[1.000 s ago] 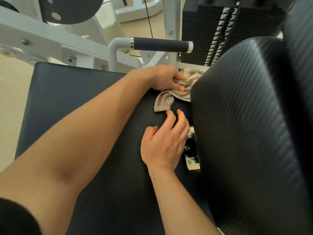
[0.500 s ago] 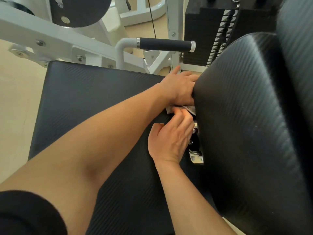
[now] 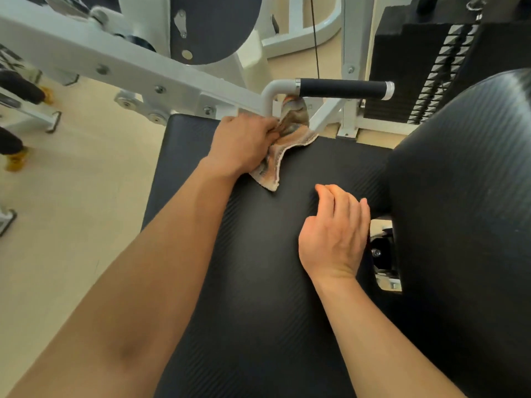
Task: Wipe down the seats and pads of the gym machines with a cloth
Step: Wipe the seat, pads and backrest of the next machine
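Observation:
A black ribbed seat pad (image 3: pixel 258 282) fills the middle of the view, with a black back pad (image 3: pixel 465 211) rising at its right. My left hand (image 3: pixel 244 142) grips a crumpled beige patterned cloth (image 3: pixel 284 145) at the seat's far edge, just below the handle. One corner of the cloth hangs down onto the seat. My right hand (image 3: pixel 336 234) rests on the seat near the back pad, fingers loosely curled and holding nothing.
A white frame arm (image 3: pixel 115 64) runs across the far side, ending in a black-grip handle (image 3: pixel 342 89). A black weight stack (image 3: pixel 431 67) stands at the far right. A metal bracket (image 3: pixel 382 254) shows between seat and back pad. Beige floor (image 3: pixel 71 196) lies to the left.
My left hand has pulled the cloth out of the gap by the back pad and moved it left to the seat's far edge. My right hand has drawn back from the cloth.

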`<state>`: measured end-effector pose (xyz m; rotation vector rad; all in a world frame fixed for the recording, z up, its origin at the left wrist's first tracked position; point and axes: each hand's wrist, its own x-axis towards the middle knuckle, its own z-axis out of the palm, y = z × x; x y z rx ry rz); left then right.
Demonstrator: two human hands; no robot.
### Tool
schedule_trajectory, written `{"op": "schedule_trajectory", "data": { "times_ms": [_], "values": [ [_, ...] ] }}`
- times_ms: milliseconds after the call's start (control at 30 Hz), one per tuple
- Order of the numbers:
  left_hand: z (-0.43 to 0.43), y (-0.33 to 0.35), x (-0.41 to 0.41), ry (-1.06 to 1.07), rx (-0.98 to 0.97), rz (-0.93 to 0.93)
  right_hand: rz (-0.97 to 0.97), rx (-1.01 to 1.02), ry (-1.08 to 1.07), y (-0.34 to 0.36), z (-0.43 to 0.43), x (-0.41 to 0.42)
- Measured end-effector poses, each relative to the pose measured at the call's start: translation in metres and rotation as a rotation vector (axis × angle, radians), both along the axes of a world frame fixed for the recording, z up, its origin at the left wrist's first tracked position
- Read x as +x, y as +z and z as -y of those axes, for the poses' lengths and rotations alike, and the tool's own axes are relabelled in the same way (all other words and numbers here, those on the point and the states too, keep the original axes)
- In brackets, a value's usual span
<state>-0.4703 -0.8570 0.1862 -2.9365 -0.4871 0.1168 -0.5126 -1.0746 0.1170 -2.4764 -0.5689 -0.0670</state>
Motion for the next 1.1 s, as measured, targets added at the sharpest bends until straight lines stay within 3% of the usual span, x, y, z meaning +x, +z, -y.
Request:
{"op": "schedule_trajectory", "data": {
  "times_ms": [133,300,400,567,700,800,900,967,1100],
  "values": [
    [-0.030,0.019,-0.043,0.186,0.157,0.106,-0.027,0.007,0.010,-0.001,0.002,0.002],
    [-0.076,0.043,-0.038,0.399,0.147,0.006,-0.030,0.009,0.013,-0.001,0.002,0.002],
    [-0.101,0.050,-0.042,0.628,-0.094,0.044,-0.020,0.029,0.005,-0.003,0.002,0.001],
    [-0.114,0.046,-0.051,0.947,-0.623,0.323,-0.027,0.042,0.006,-0.002,0.003,0.001],
    [-0.122,0.041,-0.047,1.095,-0.774,0.298,-0.031,0.044,-0.011,-0.002,0.001,0.002],
    [-0.132,0.035,-0.046,1.092,-0.846,0.234,-0.030,0.039,-0.022,-0.003,0.001,0.002],
    [-0.133,0.035,-0.044,0.987,-0.832,0.163,-0.029,0.039,-0.034,-0.002,0.000,0.003],
    [-0.130,0.037,-0.036,0.862,-0.718,0.130,-0.030,0.031,-0.033,-0.001,0.000,0.003],
    [-0.093,0.040,-0.016,0.599,-0.174,-0.053,-0.036,0.035,-0.026,0.000,0.000,0.002]
  ]
}}
